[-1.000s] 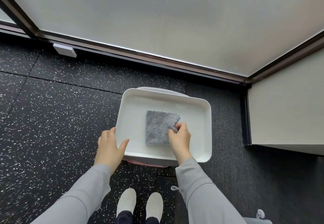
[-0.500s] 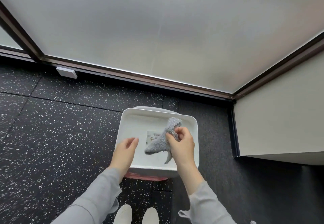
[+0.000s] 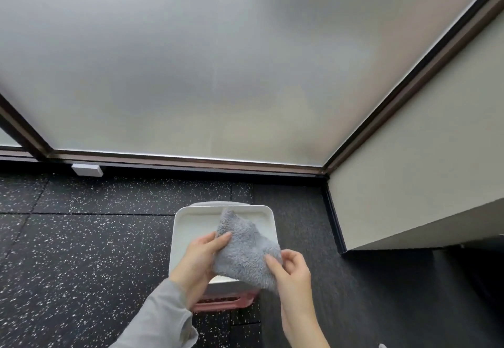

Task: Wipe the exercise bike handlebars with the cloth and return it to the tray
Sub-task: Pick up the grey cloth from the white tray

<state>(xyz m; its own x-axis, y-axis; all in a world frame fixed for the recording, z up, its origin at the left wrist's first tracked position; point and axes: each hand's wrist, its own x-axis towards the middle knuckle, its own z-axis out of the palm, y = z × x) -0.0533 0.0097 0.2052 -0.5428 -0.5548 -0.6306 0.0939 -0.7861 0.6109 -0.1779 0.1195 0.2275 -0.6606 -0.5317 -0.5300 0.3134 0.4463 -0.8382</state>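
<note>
**Both hands hold the cloth above the tray**

Left hand (image 3: 200, 256) pinches one edge of the grey cloth (image 3: 245, 249) between thumb and fingers; the right hand (image 3: 290, 271) grips the opposite edge the same way. Stretched between them, the cloth hangs clear of the white tray (image 3: 188, 227), which lies just beyond and below the hands. Under the tray's near edge, by the left wrist, a pink piece (image 3: 223, 302) shows. Speckled black floor (image 3: 81, 238) spreads out left of the left hand.
</note>
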